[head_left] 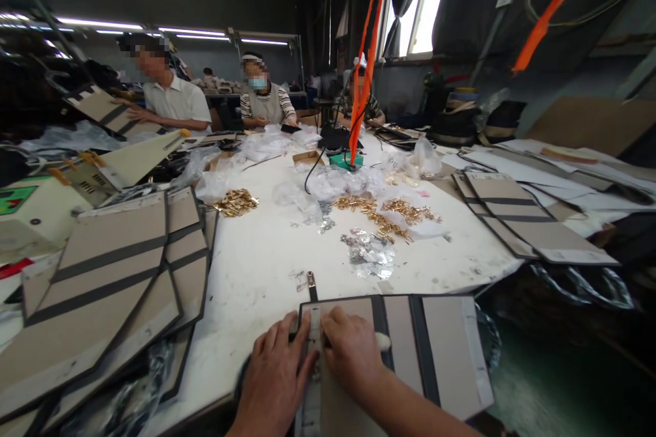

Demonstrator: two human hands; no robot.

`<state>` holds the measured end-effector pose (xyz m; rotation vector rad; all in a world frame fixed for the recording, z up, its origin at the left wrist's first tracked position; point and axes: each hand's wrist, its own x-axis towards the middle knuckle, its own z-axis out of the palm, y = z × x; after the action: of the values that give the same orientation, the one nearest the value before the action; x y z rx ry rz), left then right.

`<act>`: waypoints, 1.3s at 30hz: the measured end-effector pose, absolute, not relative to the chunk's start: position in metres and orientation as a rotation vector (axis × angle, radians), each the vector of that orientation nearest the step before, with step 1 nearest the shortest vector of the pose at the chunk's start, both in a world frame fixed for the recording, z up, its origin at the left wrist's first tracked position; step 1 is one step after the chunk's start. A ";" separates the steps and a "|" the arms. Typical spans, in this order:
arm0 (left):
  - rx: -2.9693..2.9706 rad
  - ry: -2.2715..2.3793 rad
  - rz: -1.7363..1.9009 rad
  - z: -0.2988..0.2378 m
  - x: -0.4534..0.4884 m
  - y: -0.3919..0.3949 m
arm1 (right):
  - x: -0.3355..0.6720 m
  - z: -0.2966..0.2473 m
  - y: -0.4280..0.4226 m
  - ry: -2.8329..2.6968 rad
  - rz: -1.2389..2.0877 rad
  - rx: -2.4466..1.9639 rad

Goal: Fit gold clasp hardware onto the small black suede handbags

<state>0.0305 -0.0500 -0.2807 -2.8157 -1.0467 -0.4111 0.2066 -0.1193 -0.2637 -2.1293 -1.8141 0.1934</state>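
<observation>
A beige panel with dark bands (451, 348) lies at the table's front edge, under both my hands. My left hand (277, 372) rests on its left border, fingers stretched out and thumb spread, over a pale strip (311, 403) along that side. Close beside it, my right hand (353, 348) is closed round a tool whose pale rounded handle end (383, 341) sticks out to the right. The tool's working end is hidden by my fingers. A short dark strap with a metal end (310, 280) projects from the panel's far left corner.
Similar panels are stacked at left (113, 246) and right (533, 218). Gold-coloured metal pieces (236, 202) and thin silvery pieces (369, 252) lie in piles on the white table (256, 273). An orange strip (359, 95) hangs over it. Several people sit beyond.
</observation>
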 end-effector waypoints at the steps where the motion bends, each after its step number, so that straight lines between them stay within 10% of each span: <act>1: -2.825 -1.042 -0.390 -0.280 0.031 -0.050 | 0.207 -0.263 -0.119 -1.826 0.199 -2.133; 28: -3.134 -1.312 -0.355 -0.253 0.030 -0.050 | 0.364 -0.238 -0.008 -1.421 0.344 -2.440; 39: -3.159 -1.281 -0.445 -0.250 0.029 -0.048 | 0.332 -0.189 -0.039 -1.213 0.890 -2.065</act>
<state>0.0288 -0.0475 -0.2502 -3.1594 -1.2814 -0.4449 0.3319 -0.0389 -0.1890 -2.0649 -1.2134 0.8904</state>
